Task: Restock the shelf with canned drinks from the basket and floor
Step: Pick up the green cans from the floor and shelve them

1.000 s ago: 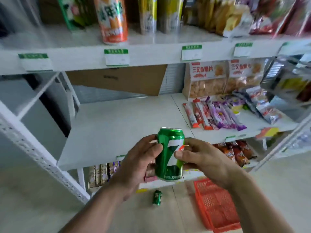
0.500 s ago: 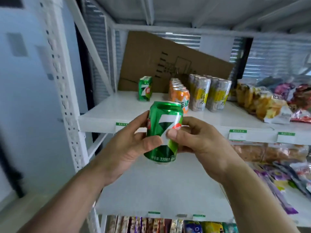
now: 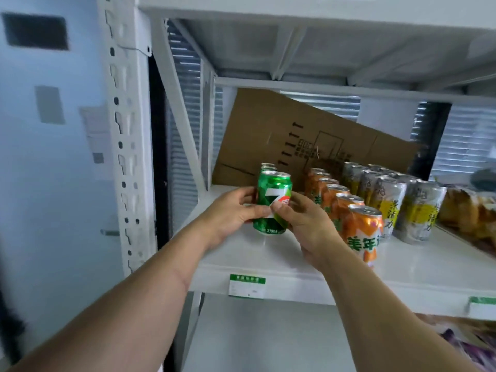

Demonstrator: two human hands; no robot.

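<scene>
I hold a green soda can (image 3: 273, 194) upright with both hands, over the left part of the white shelf (image 3: 268, 253). My left hand (image 3: 228, 216) grips its left side and my right hand (image 3: 303, 224) grips its right side, thumbs on the front. The can's base is at or just above the shelf surface; I cannot tell if it touches. Right behind it stands another green can (image 3: 267, 166), mostly hidden. To the right runs a row of orange cans (image 3: 357, 224).
Silver and yellow cans (image 3: 402, 208) stand right of the orange row, with bagged snacks (image 3: 467, 213) beyond. A tilted cardboard sheet (image 3: 295, 140) leans at the shelf's back. The white upright post (image 3: 126, 135) borders the left. A price tag (image 3: 247, 285) hangs on the shelf edge.
The view rose from the floor and lower shelves to the drinks shelf. Both hands carried the green can forward and up, from in front of the shelf edge to over the shelf.
</scene>
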